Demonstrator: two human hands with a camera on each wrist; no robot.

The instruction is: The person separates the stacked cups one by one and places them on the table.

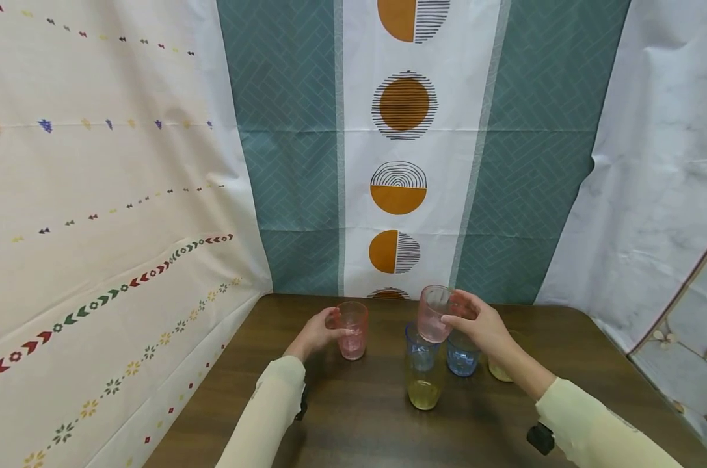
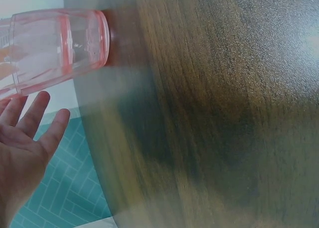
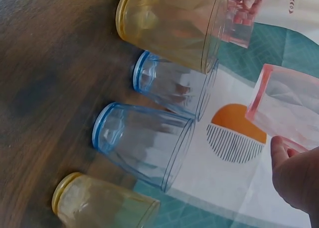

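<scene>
The right hand pinches a raised pink glass that might slip or, if lowered carelessly, clip the blue glasses standing close by. The left hand grips a second pink glass, well apart; whether it touches the surface is unclear.

Nearer pink glass cut off by right-wrist view's right edge.

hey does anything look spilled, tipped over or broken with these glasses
No, nothing stands out. The blue glasses and yellow glasses stand upright on the table, with no spill or crack that I can see. One pink glass is in the air, but the right hand holds it.
</scene>
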